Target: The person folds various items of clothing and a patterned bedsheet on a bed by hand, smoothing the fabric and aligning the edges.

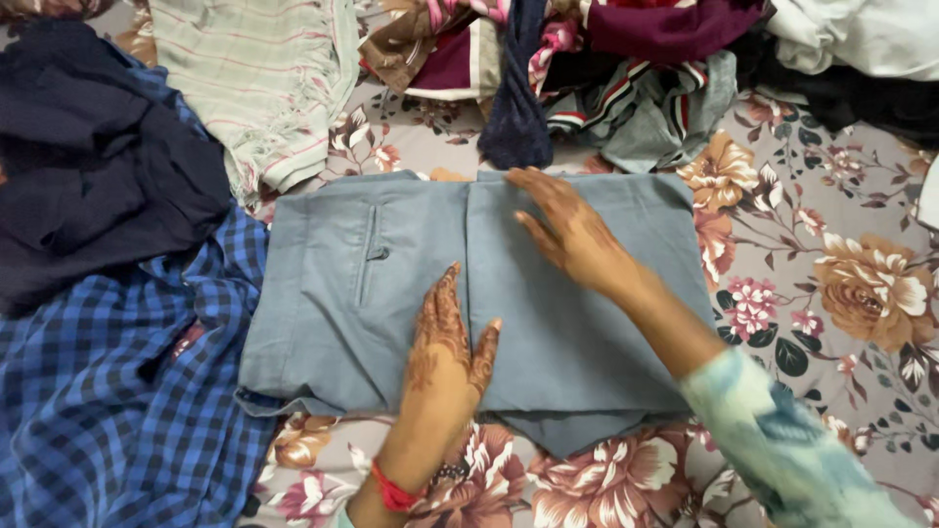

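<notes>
Left hand [445, 342], right hand [567, 230] flat, fingers spread, pressing folded grey trousers [342, 293] on floral bedsheet [841, 293].

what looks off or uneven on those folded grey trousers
The folded grey trousers are not square: under the bottom edge a lower layer sticks out past the top one, between the left hand and right hand pressing them flat. No tear or stain shows.
</notes>
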